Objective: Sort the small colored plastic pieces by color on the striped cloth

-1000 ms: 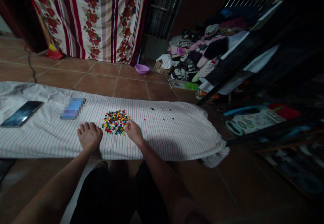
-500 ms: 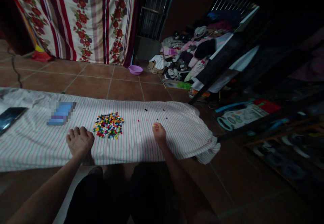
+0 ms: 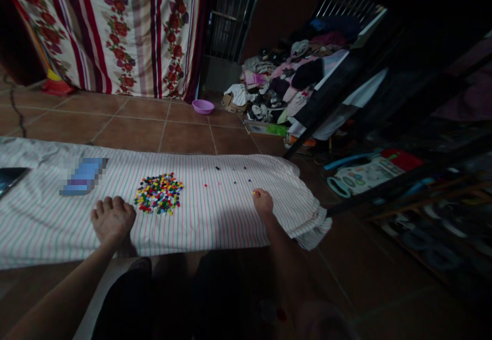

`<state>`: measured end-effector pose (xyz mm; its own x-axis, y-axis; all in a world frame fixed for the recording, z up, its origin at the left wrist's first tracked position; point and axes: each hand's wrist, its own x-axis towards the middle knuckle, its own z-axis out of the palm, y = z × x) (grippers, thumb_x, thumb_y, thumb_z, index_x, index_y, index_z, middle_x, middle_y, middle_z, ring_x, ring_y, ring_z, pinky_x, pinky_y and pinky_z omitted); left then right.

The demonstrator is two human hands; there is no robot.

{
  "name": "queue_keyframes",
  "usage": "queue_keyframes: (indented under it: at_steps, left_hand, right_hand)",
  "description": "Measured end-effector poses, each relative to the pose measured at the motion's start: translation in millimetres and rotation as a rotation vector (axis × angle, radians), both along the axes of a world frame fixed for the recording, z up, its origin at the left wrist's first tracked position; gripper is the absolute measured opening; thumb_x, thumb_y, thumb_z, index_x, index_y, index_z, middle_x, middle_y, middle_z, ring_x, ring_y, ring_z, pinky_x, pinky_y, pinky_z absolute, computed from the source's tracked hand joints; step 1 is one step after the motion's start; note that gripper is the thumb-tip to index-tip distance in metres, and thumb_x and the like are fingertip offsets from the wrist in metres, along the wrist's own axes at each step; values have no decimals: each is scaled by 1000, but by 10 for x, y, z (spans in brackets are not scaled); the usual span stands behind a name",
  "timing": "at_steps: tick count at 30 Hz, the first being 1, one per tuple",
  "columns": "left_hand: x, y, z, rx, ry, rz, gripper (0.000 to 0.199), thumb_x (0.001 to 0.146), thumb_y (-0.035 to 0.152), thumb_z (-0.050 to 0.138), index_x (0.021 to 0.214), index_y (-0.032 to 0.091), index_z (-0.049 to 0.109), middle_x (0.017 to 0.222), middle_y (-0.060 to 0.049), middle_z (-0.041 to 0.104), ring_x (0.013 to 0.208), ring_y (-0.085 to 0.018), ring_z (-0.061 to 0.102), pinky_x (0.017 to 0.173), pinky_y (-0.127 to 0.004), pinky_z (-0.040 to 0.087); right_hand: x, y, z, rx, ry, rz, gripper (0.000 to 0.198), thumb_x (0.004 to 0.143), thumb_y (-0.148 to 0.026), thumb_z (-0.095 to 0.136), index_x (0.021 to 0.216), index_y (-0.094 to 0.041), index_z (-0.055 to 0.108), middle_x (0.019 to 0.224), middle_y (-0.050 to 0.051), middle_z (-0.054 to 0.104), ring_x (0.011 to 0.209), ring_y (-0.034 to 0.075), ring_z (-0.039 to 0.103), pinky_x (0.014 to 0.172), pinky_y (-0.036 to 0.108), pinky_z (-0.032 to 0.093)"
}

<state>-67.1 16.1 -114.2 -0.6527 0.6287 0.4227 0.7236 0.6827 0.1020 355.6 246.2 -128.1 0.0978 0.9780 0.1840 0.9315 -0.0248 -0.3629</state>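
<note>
A heap of small multicoloured beads lies on a striped cloth. My left hand rests on the cloth just left of the heap, fingers slightly apart and nothing visible in it. To the right, my right hand is closed in a pinch on a small yellow bead, low over the cloth. Several single beads lie spaced out between the heap and this hand, among them a red bead, a black bead and a blue bead.
A phone with a blurred screen and a dark tablet-like device lie on the cloth's left part. Beyond are a purple basin on the tiled floor and a pile of clothes. A dark post slants at the right.
My right hand has moved right with the yellow bead, past the spaced-out beads. My left hand stays beside the heap. The whole view has shifted slightly.
</note>
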Motion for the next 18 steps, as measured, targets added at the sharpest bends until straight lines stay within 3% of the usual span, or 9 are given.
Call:
queue_keyframes:
  at_steps: [18]
  left_hand:
    - [13, 3, 9, 23, -7, -1, 35, 88, 29, 31, 97, 11, 61, 108, -18, 60, 116, -32, 48, 94, -46, 38]
  right_hand:
    - [-16, 33, 55, -139, -29, 3, 37, 84, -14, 45, 106, -18, 75, 97, 8, 72, 92, 17, 65, 83, 23, 46]
